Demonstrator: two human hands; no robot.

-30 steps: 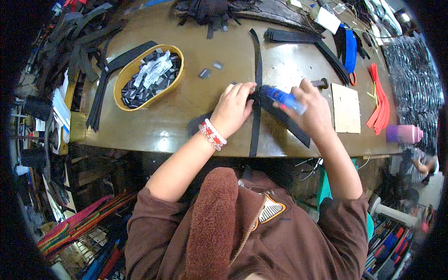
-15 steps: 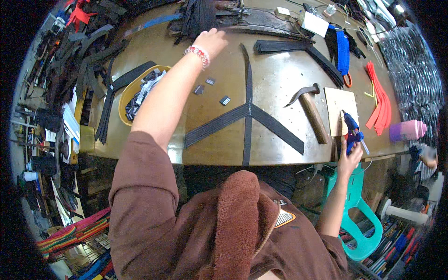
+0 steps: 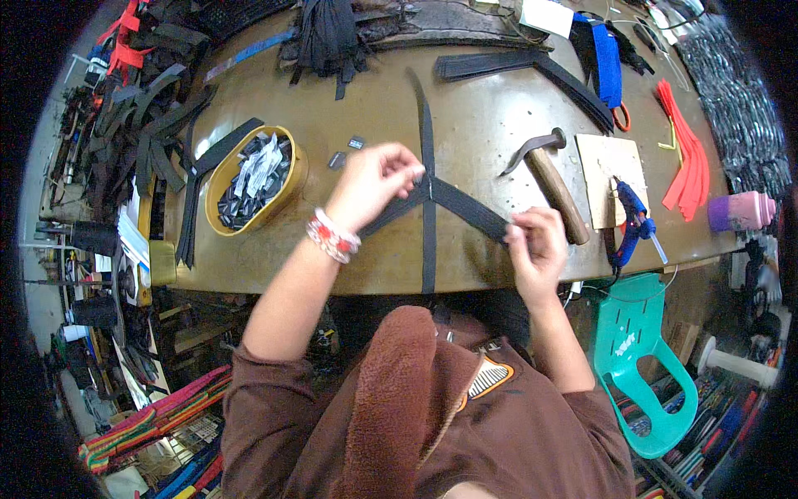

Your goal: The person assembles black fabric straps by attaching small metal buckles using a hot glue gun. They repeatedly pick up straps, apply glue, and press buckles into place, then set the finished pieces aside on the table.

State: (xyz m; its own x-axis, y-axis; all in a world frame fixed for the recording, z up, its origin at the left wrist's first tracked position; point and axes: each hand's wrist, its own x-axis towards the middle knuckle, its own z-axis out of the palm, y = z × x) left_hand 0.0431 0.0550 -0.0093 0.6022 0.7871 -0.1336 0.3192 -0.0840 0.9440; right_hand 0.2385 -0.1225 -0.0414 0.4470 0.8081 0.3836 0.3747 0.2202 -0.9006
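Black woven straps [image 3: 472, 211] join in a Y on the table, crossed at the junction by a narrow black strip [image 3: 429, 249]. At that junction my left hand [image 3: 374, 185] pinches a small dark label [image 3: 419, 177], mostly hidden by the fingertips. My right hand [image 3: 540, 249] is closed at the end of the right-hand strap, covering that end. Two small dark labels [image 3: 337, 160] lie beyond my left hand. A blue glue gun [image 3: 632, 208] with a clear stick rests by a light board [image 3: 613, 166], apart from my right hand.
A hammer [image 3: 559, 191] lies right of the straps. To the left stands a yellow tub [image 3: 291, 190] of labels. More black straps [image 3: 532, 62] lie at the back, red strips [image 3: 688, 170] at the right. A green chair [image 3: 632, 324] stands below the table edge.
My right hand has let go of the glue gun and moved left to the strap. My left hand has come back toward me to the junction, now pinching a label.
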